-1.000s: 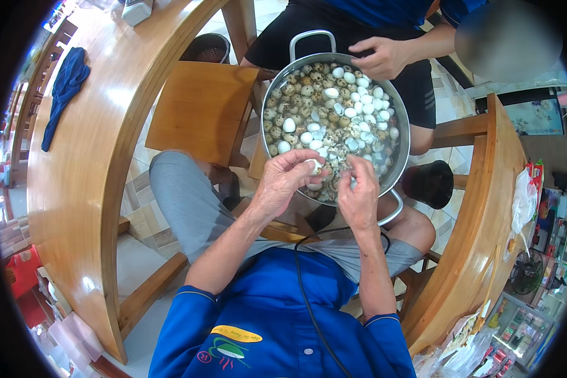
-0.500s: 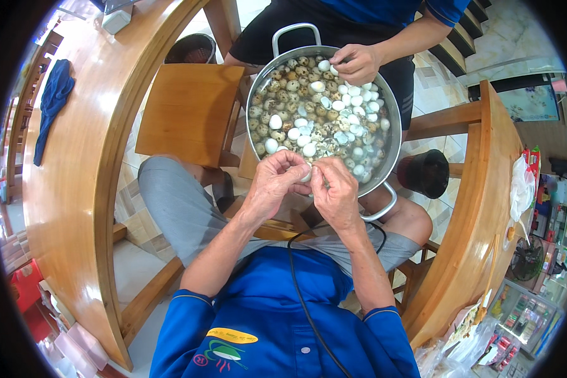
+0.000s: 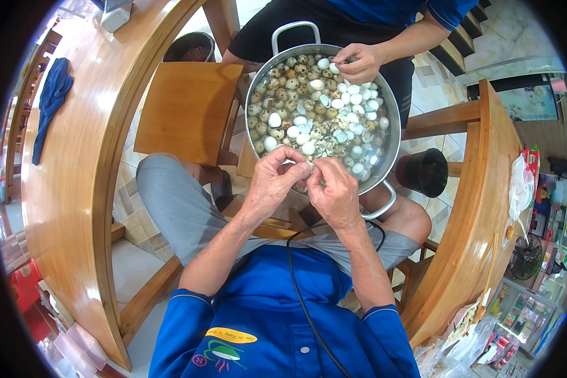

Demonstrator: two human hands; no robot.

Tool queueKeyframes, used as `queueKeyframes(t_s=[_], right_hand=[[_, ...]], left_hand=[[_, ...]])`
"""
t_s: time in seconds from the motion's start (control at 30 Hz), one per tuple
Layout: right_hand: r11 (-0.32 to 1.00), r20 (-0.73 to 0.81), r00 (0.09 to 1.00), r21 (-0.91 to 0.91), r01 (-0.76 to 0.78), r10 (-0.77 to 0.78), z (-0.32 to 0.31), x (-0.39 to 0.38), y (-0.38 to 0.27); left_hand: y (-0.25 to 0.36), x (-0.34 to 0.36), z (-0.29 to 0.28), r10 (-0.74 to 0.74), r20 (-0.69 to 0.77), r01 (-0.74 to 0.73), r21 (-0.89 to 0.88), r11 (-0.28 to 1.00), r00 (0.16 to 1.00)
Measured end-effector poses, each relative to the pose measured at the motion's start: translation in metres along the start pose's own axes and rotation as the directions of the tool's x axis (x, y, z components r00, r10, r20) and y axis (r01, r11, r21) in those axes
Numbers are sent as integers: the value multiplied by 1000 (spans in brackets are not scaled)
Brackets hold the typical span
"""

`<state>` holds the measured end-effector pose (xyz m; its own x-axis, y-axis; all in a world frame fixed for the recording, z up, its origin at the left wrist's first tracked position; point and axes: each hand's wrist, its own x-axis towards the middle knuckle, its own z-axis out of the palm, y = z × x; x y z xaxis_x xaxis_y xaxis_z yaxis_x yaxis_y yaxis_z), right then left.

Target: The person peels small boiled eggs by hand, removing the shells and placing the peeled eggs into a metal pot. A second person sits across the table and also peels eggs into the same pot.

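A large steel pot [image 3: 392,107] holds many speckled quail eggs [image 3: 282,94], white peeled eggs [image 3: 355,89] and shell bits in water. Over its near edge, my left hand [image 3: 274,183] pinches a small egg [image 3: 307,167], largely covered by my fingers. My right hand [image 3: 331,192] is closed against the same egg, its fingertips meeting those of my left hand. A co-worker's hand [image 3: 359,63] is at the pot's far right, fingers bent among white eggs.
A wooden stool [image 3: 183,107] is left of the pot. Wooden tables flank me [image 3: 69,214] [image 3: 453,283], with a blue cloth [image 3: 51,101] and plastic bags [image 3: 520,189] on them. A dark bucket [image 3: 422,173] stands at right, a basket [image 3: 189,46] behind the stool, and a cable [image 3: 293,264] crosses my lap.
My right hand has moved left and closed in on the egg in my left hand. The co-worker's hand has come down into the pot's far edge. The view has shifted slightly.
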<state>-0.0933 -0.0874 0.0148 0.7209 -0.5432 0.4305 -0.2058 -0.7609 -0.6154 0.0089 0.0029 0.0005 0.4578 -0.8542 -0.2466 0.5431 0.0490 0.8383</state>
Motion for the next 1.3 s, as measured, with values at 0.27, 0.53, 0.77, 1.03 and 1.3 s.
queueKeyframes(t_s=[0.27,0.53,0.77,1.03,1.3], right_hand=[[936,34,974,274,-223,222,-5,0,-2],[977,32,992,173,-127,124,-2,0,-4],[970,12,983,159,-181,182,-2,-2,-4],[957,42,977,197,-212,208,-8,-2,-3],[939,61,945,111,-326,321,-26,7,6]], left_hand=[[-1,1,0,-45,-20,41,-157,987,999],[-4,0,0,-18,-6,18,38,999,1000],[-3,-1,3,-85,33,89,-166,982,996],[-2,-1,1,-62,74,50,148,988,995],[0,3,-5,-144,-25,145,19,989,989]])
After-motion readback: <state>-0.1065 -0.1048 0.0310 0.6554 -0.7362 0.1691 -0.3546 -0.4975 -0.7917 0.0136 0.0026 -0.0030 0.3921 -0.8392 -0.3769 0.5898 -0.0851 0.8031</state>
